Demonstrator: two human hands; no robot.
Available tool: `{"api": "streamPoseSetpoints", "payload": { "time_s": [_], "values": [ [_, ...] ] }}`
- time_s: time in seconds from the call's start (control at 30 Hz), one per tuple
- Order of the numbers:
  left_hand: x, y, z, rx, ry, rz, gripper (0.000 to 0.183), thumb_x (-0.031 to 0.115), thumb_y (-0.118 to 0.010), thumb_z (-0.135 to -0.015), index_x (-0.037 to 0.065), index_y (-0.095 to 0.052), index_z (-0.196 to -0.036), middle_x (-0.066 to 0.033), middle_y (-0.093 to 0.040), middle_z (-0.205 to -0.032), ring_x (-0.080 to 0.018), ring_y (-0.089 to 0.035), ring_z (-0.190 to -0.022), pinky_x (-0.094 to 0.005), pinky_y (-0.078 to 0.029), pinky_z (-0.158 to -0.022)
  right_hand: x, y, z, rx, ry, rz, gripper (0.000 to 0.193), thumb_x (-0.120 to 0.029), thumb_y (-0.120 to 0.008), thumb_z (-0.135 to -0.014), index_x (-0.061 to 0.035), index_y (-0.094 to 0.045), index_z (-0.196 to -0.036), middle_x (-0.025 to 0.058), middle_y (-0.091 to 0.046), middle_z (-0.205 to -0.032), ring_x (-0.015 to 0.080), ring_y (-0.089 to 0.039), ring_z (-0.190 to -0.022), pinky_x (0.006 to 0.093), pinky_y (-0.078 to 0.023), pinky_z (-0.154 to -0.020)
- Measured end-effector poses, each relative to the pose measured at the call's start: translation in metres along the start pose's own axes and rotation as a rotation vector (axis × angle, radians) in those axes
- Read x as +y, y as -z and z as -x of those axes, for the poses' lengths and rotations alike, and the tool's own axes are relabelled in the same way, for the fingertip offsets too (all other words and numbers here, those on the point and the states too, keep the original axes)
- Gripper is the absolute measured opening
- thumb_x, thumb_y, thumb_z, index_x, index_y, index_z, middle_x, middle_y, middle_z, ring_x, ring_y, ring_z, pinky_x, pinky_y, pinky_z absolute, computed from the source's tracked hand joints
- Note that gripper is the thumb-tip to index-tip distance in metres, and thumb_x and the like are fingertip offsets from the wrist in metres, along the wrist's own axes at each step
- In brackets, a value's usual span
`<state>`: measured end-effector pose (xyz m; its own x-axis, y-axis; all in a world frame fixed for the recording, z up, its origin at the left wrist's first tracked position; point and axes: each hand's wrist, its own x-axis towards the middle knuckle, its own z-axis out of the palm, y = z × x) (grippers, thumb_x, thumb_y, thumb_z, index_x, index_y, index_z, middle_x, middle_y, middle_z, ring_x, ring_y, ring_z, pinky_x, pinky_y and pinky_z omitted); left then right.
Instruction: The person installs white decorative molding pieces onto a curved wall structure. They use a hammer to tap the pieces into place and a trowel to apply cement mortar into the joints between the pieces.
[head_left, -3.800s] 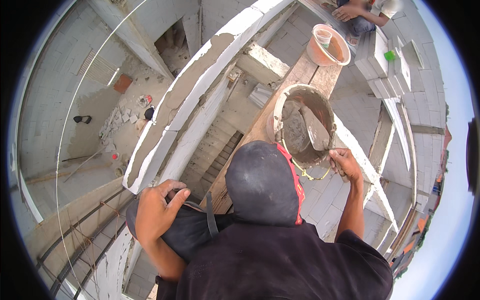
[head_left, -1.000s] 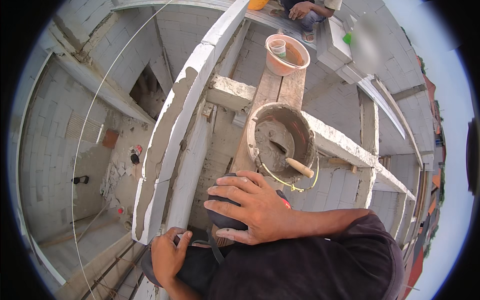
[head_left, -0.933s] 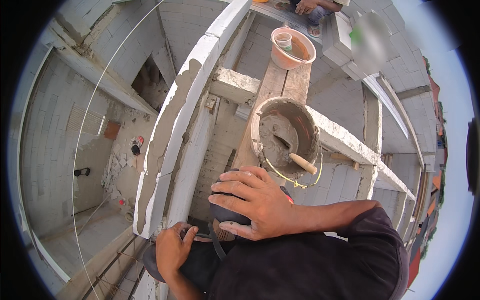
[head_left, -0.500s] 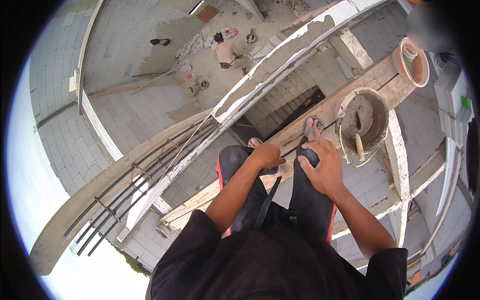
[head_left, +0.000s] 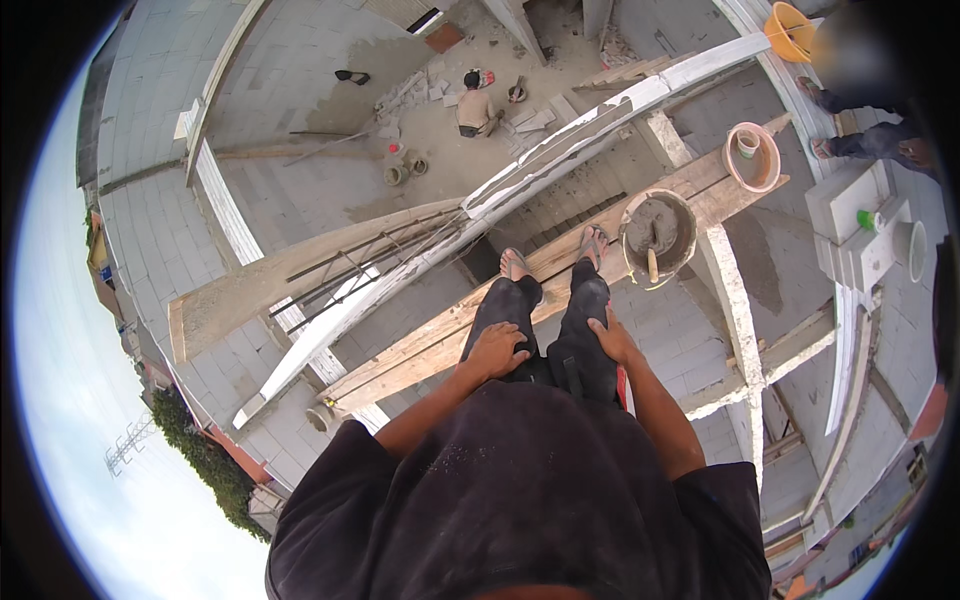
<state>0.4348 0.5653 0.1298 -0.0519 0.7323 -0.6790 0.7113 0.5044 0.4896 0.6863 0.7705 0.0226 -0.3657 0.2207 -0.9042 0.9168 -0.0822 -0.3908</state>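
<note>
**A:** Where are the hands?

**B:** Both rest on the person's own legs. The left hand (head_left: 497, 350) lies flat on the left thigh, fingers spread. The right hand (head_left: 610, 338) lies on the right thigh, open too. Neither one grips anything.

**A:** What is closest to them?

**B:** The mortar bucket (head_left: 658, 227). It stands on the wooden plank (head_left: 440, 335), just past the right foot (head_left: 592, 243), up and to the right of the right hand. Hand and bucket are apart, not touching.

**A:** Would it be hard to lift?

**B:** I think so. It looks nearly full of wet grey mortar, so it is likely heavy and would slop if tipped. The rim looks dirty and maybe slippery. A trowel (head_left: 651, 262) stands in it with its handle poking out toward the person.

**A:** Where would you grab it?

**B:** By the thin wire handle hanging at the near side, I think, though it is small and hard to see. The trowel handle is easy to take by itself.

**A:** Anything else near?

**B:** A pink tub (head_left: 755, 157) farther along the plank, well away.
</note>
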Motion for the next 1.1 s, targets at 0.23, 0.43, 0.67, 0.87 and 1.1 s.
{"api": "streamPoseSetpoints", "payload": {
  "time_s": [0.23, 0.43, 0.67, 0.87, 1.1],
  "values": [
    [-0.010, 0.062, 0.067, 0.062, 0.492, 0.556, 0.061, 0.049, -0.066, -0.101, 0.007, -0.065, -0.145, -0.0235, -0.066, -0.144, -0.0379, -0.061, -0.137, -0.0442, -0.047, -0.115, 0.052, 0.038, 0.126, -0.261, -0.326, -0.425, 0.079, -0.070, -0.049, -0.101, -0.0072, -0.053, -0.149, 0.0237, -0.061, -0.143, 0.0400, -0.057, -0.135, 0.0516, -0.047, -0.108],
    [-0.085, -0.023, 0.072, 0.201, 0.318, 0.713, 0.051, 0.043, -0.060, -0.104, 0.005, -0.072, -0.135, -0.0224, -0.074, -0.132, -0.0385, -0.072, -0.120, -0.0418, -0.052, -0.106, 0.132, -0.005, 0.116, 0.042, 0.069, 0.028, 0.051, -0.048, -0.057, -0.097, -0.0011, -0.073, -0.110, 0.0270, -0.075, -0.107, 0.0433, -0.072, -0.101, 0.0518, -0.055, -0.087],
    [-0.083, 0.028, 0.078, 0.197, 0.386, 0.830, 0.039, 0.033, -0.064, -0.105, 0.004, -0.075, -0.129, -0.0098, -0.079, -0.112, -0.0183, -0.070, -0.104, -0.0345, -0.053, -0.094, 0.042, 0.016, 0.136, 0.298, 0.020, 0.062, 0.035, -0.030, -0.063, -0.093, 0.0024, -0.076, -0.090, 0.0294, -0.072, -0.089, 0.0463, -0.072, -0.089, 0.0529, -0.055, -0.080],
    [-0.104, 0.025, 0.086, 0.140, -0.009, 0.450, 0.048, 0.039, -0.058, -0.107, 0.004, -0.070, -0.137, -0.0120, -0.076, -0.127, -0.0244, -0.070, -0.116, -0.0371, -0.051, -0.101, 0.034, 0.009, 0.140, 0.464, 0.139, 0.192, 0.037, -0.028, -0.060, -0.099, 0.0037, -0.077, -0.092, 0.0247, -0.076, -0.088, 0.0398, -0.076, -0.084, 0.0476, -0.060, -0.081],
    [-0.102, 0.034, 0.089, -0.017, 0.074, 0.486, 0.048, 0.037, -0.057, -0.108, 0.002, -0.068, -0.139, -0.0142, -0.074, -0.134, -0.0270, -0.068, -0.125, -0.0377, -0.049, -0.105, 0.041, 0.035, 0.135, 0.155, -0.210, -0.337, 0.046, -0.037, -0.056, -0.108, 0.0019, -0.079, -0.102, 0.0133, -0.081, -0.095, 0.0287, -0.080, -0.090, 0.0418, -0.065, -0.080]
  ]
}}
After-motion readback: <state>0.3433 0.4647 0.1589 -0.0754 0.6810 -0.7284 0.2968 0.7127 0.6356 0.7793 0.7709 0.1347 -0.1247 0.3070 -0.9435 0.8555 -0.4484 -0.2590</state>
